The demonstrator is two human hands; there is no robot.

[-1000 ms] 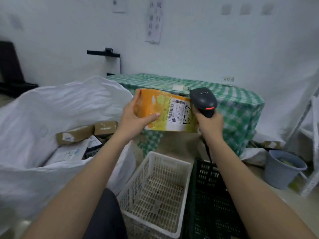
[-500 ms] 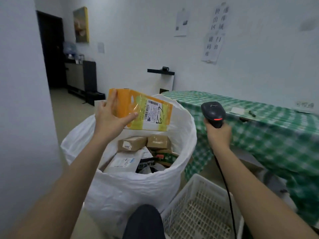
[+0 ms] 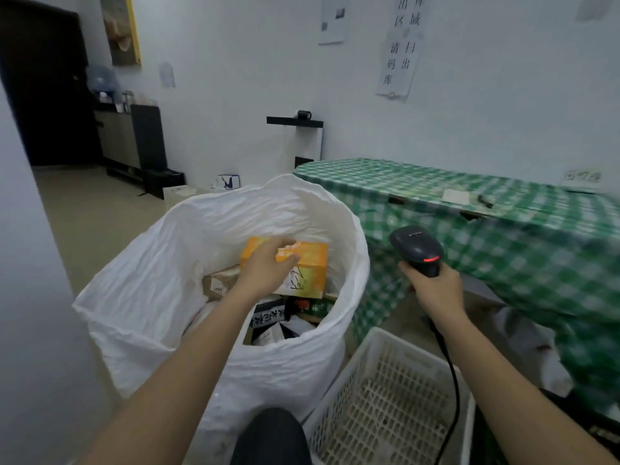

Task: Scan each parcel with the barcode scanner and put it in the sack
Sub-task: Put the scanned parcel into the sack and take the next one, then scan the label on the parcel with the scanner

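- The left hand [image 3: 268, 268] reached down into the mouth of the big white woven plastic sack [image 3: 161, 297], its fingers [image 3: 285, 255] curled over the top near edge of the orange-and-yellow rectangular cardboard parcel [image 3: 307, 266], gripping it from above.
- The right hand [image 3: 434, 290] was wrapped tightly round the handle of the black handheld barcode scanner [image 3: 416, 248], fingers fully closed on it; a red strip glowed on the scanner's head, which faced up and away from the person.
- The parcel sat inside the sack near its far right wall, its long axis running roughly left to right, its broad printed face with a white label tilted toward the camera; whether it already rested on the parcels beneath cannot be told.
- The sack held other things under and before the parcel: a brown cardboard box [image 3: 219, 283] at the left, a dark packet with white characters [image 3: 268, 317], and a green-and-red packet [image 3: 310, 305].
- The scanner's black cable [image 3: 449, 364] hung down from the right hand over the white slatted plastic crate [image 3: 385, 397] standing on the floor beside the sack.
- The bench draped in a green-and-white checked cloth [image 3: 503, 236] stood behind the scanner, to the right of the sack.
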